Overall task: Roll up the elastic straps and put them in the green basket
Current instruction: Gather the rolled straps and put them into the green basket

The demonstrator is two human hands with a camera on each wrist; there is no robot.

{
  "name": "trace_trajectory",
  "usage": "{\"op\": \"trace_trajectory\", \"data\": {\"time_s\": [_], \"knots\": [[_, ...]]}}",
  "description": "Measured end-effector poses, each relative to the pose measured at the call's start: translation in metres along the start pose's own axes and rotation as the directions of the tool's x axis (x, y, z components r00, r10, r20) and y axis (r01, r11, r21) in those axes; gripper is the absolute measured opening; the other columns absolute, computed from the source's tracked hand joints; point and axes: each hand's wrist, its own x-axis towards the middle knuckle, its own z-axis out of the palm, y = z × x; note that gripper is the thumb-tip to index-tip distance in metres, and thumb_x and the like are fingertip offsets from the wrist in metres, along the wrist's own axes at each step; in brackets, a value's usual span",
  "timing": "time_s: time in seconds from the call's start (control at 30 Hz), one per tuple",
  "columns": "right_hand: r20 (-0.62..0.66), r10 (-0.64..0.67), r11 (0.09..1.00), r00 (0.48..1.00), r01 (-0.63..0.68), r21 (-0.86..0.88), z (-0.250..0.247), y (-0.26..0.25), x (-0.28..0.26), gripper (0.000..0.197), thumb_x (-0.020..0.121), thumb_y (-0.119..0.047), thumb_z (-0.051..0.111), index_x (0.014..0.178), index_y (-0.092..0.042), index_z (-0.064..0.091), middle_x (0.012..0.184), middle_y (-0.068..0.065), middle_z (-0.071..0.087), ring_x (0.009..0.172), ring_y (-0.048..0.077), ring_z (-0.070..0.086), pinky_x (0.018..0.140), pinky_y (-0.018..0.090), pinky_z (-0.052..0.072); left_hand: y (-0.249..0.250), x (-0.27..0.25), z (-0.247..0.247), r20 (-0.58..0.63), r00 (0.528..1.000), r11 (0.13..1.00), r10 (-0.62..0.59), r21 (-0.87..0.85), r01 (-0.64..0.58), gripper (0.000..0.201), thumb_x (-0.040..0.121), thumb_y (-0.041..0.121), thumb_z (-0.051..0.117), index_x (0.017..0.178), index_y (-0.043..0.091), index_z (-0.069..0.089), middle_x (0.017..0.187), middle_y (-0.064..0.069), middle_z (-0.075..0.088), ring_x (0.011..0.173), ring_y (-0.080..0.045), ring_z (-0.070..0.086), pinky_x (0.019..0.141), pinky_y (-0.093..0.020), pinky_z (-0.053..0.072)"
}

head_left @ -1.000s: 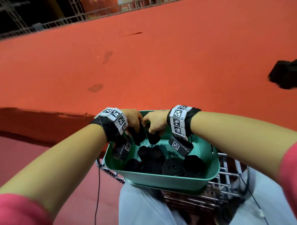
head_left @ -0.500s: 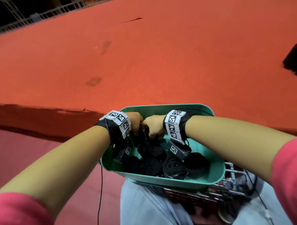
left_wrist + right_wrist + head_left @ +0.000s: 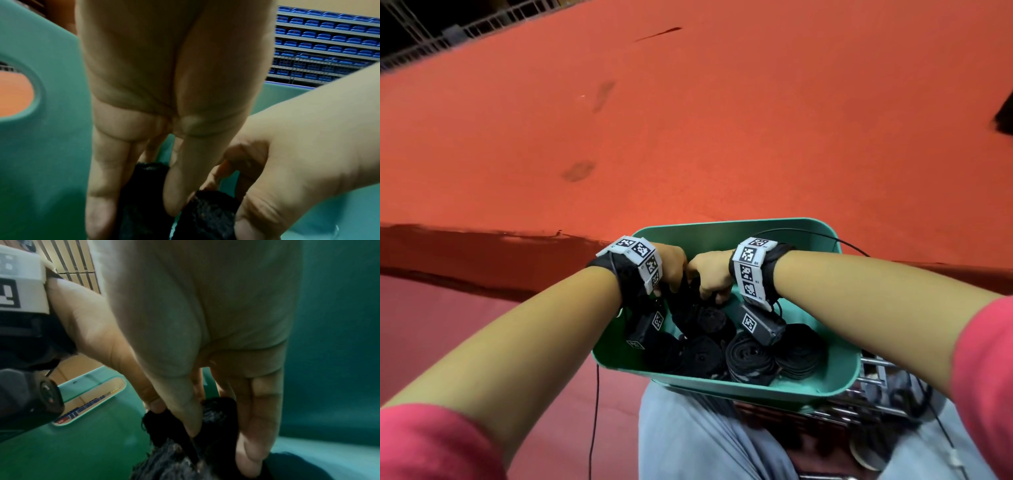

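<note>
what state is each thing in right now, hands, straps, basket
left hand: inside the basket, fingers gripping a black strap
right hand: inside the basket, fingers pinching a black strap
held strap: between both hands, above the rolls
rolled straps: coiled, lying on the basket floor
green basket: upright, resting on a wire rack over the person's lap, partly filled
</note>
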Motion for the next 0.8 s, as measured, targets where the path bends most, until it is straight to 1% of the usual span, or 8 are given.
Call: {"op": "trace_trajectory", "data": {"time_s": [0.13, 0.27, 0.47, 0.57, 0.63, 0.7, 0.73, 0.8], "knots": [[0.029, -0.017, 0.998, 0.999, 0.015, 0.055, 0.001, 0.002, 0.001, 0.042, 0.082, 0.009, 0.060, 0.123, -0.001, 0.057, 0.073, 0.013, 0.056, 0.055, 0.028, 0.057, 0.054, 0.034, 0.047, 0.001, 0.003, 0.008, 0.035, 0.999, 1.000, -0.009, 0.026, 0.008, 0.026, 0.086, 0.001, 0.067, 0.112, 0.000, 0.068, 0.089, -0.012, 0.068, 0.075, -0.027, 0.067, 0.084, -0.040, 0.056], [0.046, -0.014, 0.998, 0.999, 0.011, 0.068, 0.004, 0.002, 0.004, 0.044, 0.083, 0.013, 0.057, 0.126, 0.004, 0.051, 0.063, 0.011, 0.049, 0.044, 0.022, 0.049, 0.044, 0.026, 0.042, -0.001, 0.006, 0.010, 0.054, 0.998, 1.000, -0.018, 0.009, 0.018, 0.027, 0.086, 0.002, 0.066, 0.113, -0.003, 0.068, 0.090, -0.014, 0.067, 0.084, -0.028, 0.066, 0.085, -0.040, 0.056], [0.093, -0.004, 0.994, 0.996, -0.006, 0.106, 0.007, -0.001, 0.007, 0.048, 0.085, 0.008, 0.059, 0.130, 0.007, 0.041, 0.076, 0.024, 0.056, 0.063, 0.030, 0.056, 0.061, 0.039, 0.049, -0.004, 0.008, 0.008, 0.060, 0.998, 1.000, -0.021, 0.005, 0.021, 0.030, 0.085, 0.003, 0.067, 0.115, -0.001, 0.068, 0.098, -0.015, 0.069, 0.082, -0.025, 0.063, 0.085, -0.040, 0.056], [0.080, 0.015, 0.997, 0.997, -0.021, 0.080, 0.006, -0.003, 0.006, 0.036, 0.088, 0.002, 0.059, 0.122, 0.010, 0.049, 0.088, 0.031, 0.066, 0.070, 0.033, 0.061, 0.069, 0.044, 0.055, 0.000, 0.008, 0.010, 0.068, 0.998, 1.000, -0.016, 0.023, 0.015, 0.032, 0.090, 0.002, 0.063, 0.122, -0.002, 0.064, 0.100, -0.014, 0.064, 0.073, -0.023, 0.061, 0.068, -0.028, 0.055], [0.072, 0.020, 0.999, 0.997, -0.023, 0.041, 0.003, -0.004, 0.002, 0.031, 0.088, -0.001, 0.059, 0.118, 0.008, 0.056, 0.097, 0.030, 0.069, 0.071, 0.033, 0.062, 0.069, 0.039, 0.058, 0.002, 0.007, 0.010, 0.078, 0.997, 0.999, -0.018, 0.029, 0.016, 0.032, 0.093, 0.002, 0.059, 0.125, -0.001, 0.061, 0.099, -0.014, 0.065, 0.060, -0.014, 0.057, 0.053, -0.018, 0.049], [0.040, 0.009, 1.000, 0.999, -0.009, -0.014, 0.001, -0.006, -0.002, 0.034, 0.088, -0.002, 0.061, 0.121, 0.004, 0.058, 0.094, 0.019, 0.068, 0.067, 0.025, 0.060, 0.051, 0.024, 0.053, 0.003, 0.008, 0.009, 0.086, 0.996, 1.000, -0.025, 0.018, 0.024, 0.032, 0.094, 0.004, 0.059, 0.126, 0.001, 0.061, 0.090, -0.007, 0.064, 0.057, -0.011, 0.056, 0.046, -0.015, 0.047], [0.022, 0.005, 0.999, 1.000, -0.004, -0.035, 0.000, -0.007, -0.004, 0.036, 0.088, -0.003, 0.061, 0.123, 0.002, 0.058, 0.096, 0.015, 0.065, 0.069, 0.024, 0.060, 0.048, 0.022, 0.051, 0.003, 0.009, 0.008, 0.087, 0.996, 1.000, -0.027, 0.008, 0.027, 0.033, 0.094, 0.005, 0.059, 0.127, 0.002, 0.061, 0.092, -0.007, 0.065, 0.061, -0.014, 0.058, 0.049, -0.015, 0.048], [0.016, 0.011, 0.999, 1.000, -0.011, -0.034, -0.002, -0.008, -0.007, 0.038, 0.088, -0.003, 0.062, 0.126, 0.001, 0.057, 0.108, 0.017, 0.066, 0.085, 0.029, 0.066, 0.062, 0.031, 0.057, 0.005, 0.010, 0.007, 0.082, 0.996, 1.000, -0.021, 0.004, 0.021, 0.036, 0.093, 0.008, 0.061, 0.129, 0.003, 0.061, 0.116, -0.012, 0.068, 0.082, -0.020, 0.062, 0.065, -0.022, 0.051]]}}
